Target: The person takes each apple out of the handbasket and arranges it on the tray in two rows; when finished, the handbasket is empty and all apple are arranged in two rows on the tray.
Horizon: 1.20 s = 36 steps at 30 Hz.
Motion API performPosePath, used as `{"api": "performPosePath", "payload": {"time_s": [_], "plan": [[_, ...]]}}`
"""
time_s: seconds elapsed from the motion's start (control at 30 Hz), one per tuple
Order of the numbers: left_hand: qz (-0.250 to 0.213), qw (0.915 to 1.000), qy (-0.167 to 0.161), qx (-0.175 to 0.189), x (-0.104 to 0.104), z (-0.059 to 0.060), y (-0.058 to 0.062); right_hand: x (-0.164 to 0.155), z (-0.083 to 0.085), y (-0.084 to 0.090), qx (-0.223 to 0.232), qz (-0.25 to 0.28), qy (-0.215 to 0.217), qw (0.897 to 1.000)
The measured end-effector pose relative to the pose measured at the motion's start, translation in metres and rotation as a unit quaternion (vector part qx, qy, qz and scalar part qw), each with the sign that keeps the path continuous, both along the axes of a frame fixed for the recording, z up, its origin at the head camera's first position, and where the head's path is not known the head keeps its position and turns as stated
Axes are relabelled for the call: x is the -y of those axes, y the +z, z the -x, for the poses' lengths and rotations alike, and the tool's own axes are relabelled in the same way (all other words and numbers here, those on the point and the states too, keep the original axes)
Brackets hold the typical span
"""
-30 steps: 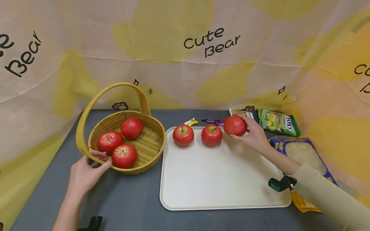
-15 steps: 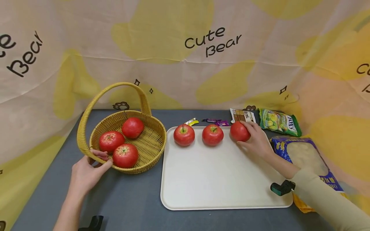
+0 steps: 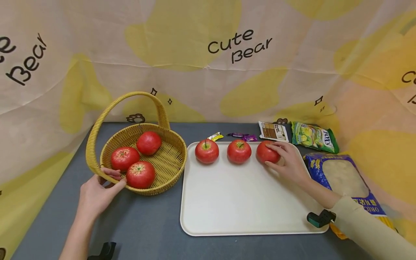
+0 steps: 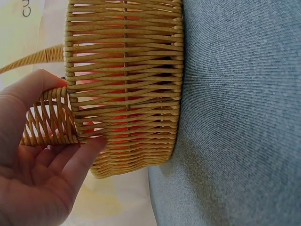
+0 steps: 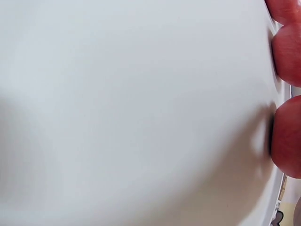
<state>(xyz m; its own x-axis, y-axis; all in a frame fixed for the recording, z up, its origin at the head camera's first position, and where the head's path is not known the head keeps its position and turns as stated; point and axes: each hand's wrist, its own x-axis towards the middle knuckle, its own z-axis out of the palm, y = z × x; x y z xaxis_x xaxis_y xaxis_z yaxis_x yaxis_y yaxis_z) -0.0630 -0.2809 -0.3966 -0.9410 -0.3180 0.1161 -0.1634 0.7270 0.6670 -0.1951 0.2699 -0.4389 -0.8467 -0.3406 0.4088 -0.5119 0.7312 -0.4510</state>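
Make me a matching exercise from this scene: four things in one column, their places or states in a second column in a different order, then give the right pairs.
Things
1. wicker basket
2. apple under the right hand
3. green snack bag
4. left hand

Places or states
A. lies on the table past the tray's far right corner
B. holds three red apples
C. grips the basket at the base of its handle
D. sits on the white tray, third in a row

Pairs: 1-B, 2-D, 3-A, 4-C
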Motion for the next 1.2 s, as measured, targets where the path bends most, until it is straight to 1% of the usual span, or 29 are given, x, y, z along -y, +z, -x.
{"api": "performPosePath", "payload": {"time_s": [0.13,0.23,0.43,0.63,0.73,0.87,0.97,1.07,1.13,1.2], "plan": [[0.001,1.0,-0.001,-0.001,0.0,0.0,0.0,0.003,-0.002,0.0,0.021,0.031,-0.007,0.999],[0.001,1.0,-0.002,-0.001,-0.001,0.0,0.0,0.006,-0.002,0.0,0.041,0.053,-0.025,0.997],[0.004,1.0,-0.004,0.001,-0.001,-0.001,0.002,0.009,0.001,0.001,0.108,0.084,-0.061,0.989],[0.001,1.0,-0.003,0.006,-0.001,-0.001,0.002,0.008,0.004,0.0,0.17,0.094,-0.075,0.978],[0.002,1.0,-0.002,0.008,-0.001,-0.001,0.002,0.007,0.005,0.001,0.185,0.089,-0.079,0.975],[0.001,1.0,-0.005,0.009,-0.001,0.0,0.001,0.006,0.006,0.004,0.189,0.077,-0.083,0.975],[-0.001,0.9999,-0.006,0.009,-0.001,0.0,0.001,0.007,0.008,0.008,0.178,0.06,-0.086,0.979],[0.0,1.0,-0.006,0.008,0.0,0.0,0.001,0.01,0.011,0.015,0.146,0.048,-0.09,0.984],[0.001,1.0,-0.007,0.005,0.0,0.0,0.001,0.015,0.013,0.021,0.121,0.056,-0.086,0.987],[0.0,1.0,-0.008,0.004,0.0,0.0,0.001,0.024,0.015,0.027,0.1,0.076,-0.075,0.989]]}}
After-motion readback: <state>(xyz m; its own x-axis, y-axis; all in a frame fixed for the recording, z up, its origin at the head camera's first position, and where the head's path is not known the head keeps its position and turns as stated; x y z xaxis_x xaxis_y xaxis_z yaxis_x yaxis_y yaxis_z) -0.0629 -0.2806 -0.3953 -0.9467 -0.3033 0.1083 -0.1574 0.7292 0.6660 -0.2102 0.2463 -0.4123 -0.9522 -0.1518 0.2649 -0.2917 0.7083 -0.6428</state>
